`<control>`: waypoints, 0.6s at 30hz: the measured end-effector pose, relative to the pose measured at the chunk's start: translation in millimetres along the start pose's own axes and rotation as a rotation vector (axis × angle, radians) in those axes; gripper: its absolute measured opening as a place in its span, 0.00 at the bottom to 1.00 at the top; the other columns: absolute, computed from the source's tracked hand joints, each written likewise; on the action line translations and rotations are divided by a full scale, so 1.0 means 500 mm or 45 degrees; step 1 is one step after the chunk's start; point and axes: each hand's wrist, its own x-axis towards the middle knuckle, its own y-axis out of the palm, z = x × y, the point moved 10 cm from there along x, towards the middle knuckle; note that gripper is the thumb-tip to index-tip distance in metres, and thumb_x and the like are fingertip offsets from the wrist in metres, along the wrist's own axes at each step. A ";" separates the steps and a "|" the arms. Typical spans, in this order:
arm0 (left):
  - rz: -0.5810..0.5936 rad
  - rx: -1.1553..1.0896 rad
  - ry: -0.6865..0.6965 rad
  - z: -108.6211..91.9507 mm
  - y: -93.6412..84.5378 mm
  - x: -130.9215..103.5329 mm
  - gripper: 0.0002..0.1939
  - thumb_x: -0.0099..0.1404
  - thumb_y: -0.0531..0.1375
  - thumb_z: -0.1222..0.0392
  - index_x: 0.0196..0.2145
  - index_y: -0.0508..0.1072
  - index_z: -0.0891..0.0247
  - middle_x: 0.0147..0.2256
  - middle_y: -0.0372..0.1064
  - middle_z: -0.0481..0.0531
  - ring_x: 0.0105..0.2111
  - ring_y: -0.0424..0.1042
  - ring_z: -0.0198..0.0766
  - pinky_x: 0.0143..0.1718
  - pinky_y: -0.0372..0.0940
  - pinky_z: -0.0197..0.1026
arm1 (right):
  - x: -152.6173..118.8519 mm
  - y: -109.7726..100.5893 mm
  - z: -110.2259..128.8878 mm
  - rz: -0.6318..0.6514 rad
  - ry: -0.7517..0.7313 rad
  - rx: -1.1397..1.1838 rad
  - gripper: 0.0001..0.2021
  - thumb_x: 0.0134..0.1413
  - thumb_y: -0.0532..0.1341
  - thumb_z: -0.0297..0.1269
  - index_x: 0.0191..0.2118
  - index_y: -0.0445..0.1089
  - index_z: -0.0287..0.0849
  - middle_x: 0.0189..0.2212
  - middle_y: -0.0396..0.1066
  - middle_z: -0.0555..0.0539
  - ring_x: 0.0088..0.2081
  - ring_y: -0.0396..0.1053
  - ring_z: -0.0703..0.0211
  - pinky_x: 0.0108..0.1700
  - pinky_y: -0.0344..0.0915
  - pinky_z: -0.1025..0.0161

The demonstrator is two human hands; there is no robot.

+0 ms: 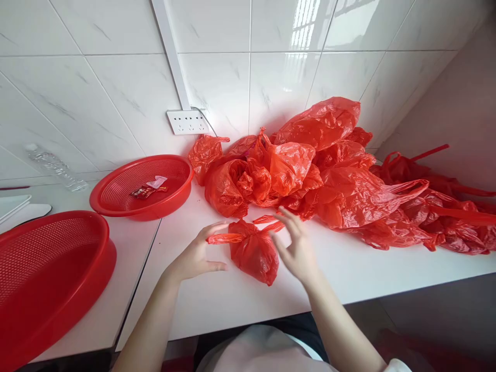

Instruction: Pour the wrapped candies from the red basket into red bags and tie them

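Note:
A small knotted red plastic bag (253,252) lies on the white table (349,274) in front of me. My left hand (197,254) is just left of it, fingers apart, fingertips close to one of its twisted handles. My right hand (296,247) hovers just right of the bag, fingers spread and slightly blurred, holding nothing. Behind the bag a big heap of red plastic bags (329,170) spreads along the wall to the right.
A red mesh basket (112,204) with a few small wrapped sweets stands at the back left. A second, larger red basket (23,320) sits at the near left. A plastic bottle (56,168) lies by the tiled wall. A wall socket (188,122) is above.

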 end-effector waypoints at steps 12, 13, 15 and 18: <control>-0.191 0.061 0.042 0.046 0.108 0.035 0.12 0.62 0.62 0.56 0.44 0.75 0.57 0.45 0.76 0.56 0.46 0.75 0.49 0.49 0.70 0.53 | -0.043 0.179 -0.002 0.499 0.110 -0.237 0.20 0.51 0.58 0.29 0.52 0.70 0.42 0.46 0.74 0.40 0.47 0.71 0.46 0.48 0.63 0.52; -0.188 0.064 0.053 0.044 0.109 0.036 0.09 0.62 0.62 0.56 0.40 0.76 0.57 0.41 0.77 0.55 0.42 0.76 0.48 0.45 0.72 0.51 | -0.044 0.179 0.001 0.516 0.086 -0.243 0.19 0.50 0.58 0.28 0.49 0.71 0.42 0.44 0.75 0.41 0.45 0.71 0.47 0.47 0.63 0.54; -0.180 0.069 0.078 0.037 0.111 0.037 0.07 0.63 0.61 0.55 0.35 0.76 0.58 0.34 0.77 0.54 0.37 0.76 0.46 0.39 0.73 0.49 | -0.045 0.173 0.003 0.516 0.064 -0.233 0.16 0.47 0.57 0.25 0.43 0.73 0.43 0.40 0.76 0.42 0.42 0.71 0.49 0.45 0.62 0.55; -0.122 0.060 0.147 0.020 0.120 0.035 0.08 0.62 0.63 0.54 0.38 0.77 0.58 0.37 0.77 0.54 0.39 0.75 0.47 0.42 0.72 0.50 | -0.044 0.150 -0.003 0.522 0.081 -0.059 0.14 0.45 0.57 0.24 0.37 0.74 0.42 0.36 0.76 0.46 0.38 0.72 0.54 0.43 0.62 0.60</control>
